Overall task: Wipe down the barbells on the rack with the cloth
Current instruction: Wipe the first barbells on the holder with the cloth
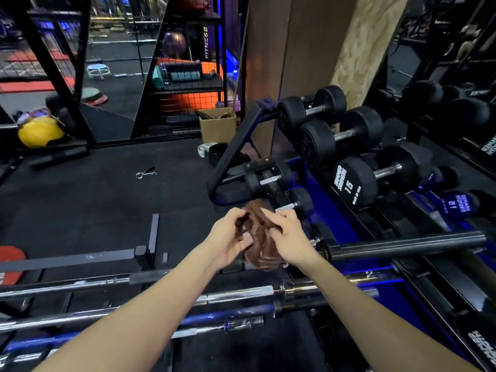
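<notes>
The long steel barbells (236, 294) lie heavy and stiff across the low rack (150, 237), while above them the left hand (230, 237) and the right hand (290, 237) both pinch the soft, light brown cloth (256, 253), which seems easy to bunch.

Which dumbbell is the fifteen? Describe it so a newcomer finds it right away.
Start at the dumbbell rack on the right, whose black frame slopes toward the floor. Count down its row of black dumbbells to the third, the 15 dumbbell. It alone shows a white 15 printed on its near, angular head; the two above have round, unmarked heads.
</notes>
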The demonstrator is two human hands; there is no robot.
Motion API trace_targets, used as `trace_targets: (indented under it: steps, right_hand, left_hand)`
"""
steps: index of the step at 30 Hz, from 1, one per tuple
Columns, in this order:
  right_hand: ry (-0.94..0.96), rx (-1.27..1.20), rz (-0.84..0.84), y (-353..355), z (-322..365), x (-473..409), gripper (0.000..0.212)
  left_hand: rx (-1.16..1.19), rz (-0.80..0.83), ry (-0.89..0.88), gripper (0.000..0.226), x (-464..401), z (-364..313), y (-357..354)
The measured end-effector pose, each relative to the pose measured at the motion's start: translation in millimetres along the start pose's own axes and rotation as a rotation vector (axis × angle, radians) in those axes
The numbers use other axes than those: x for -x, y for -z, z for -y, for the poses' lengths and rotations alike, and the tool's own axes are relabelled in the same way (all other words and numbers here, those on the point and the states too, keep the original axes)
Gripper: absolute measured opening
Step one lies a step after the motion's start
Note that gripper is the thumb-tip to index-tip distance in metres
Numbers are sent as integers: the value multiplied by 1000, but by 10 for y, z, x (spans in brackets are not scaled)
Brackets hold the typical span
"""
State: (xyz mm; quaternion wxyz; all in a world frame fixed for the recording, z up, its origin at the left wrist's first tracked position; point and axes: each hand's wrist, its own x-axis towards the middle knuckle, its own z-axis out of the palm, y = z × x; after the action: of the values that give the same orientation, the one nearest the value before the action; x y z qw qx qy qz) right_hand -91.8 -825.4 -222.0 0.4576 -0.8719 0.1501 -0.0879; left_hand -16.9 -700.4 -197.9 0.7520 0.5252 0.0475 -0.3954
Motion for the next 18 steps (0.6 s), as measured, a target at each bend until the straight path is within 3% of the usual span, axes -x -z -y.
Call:
trace_targets:
  steps: [4,6,8,12,15,18]
  right_hand:
    - [30,-6,141,-80,63,63,54]
    - [-47,-135,223,-37,83,110,57]
    - [-99,-118,182,28,-19,147,53]
    - [-232,230,-54,255,-356,150,43]
    - [-319,450,-16,426,-590,129,41]
    - [-270,688,32,529,-764,143,35]
  left_hand:
    - [-160,60,-79,23,-1,36,140]
    - [-326,-88,-146,23,-63,78,238]
    - [-638,-243,-271,18,-121,98,361]
    - [-1172,-367,-363,23,-102,60,334]
    - [-1442,-359,-287,32,-114,158,71]
    - [-1578,-346,-245,37,-181,402,-262]
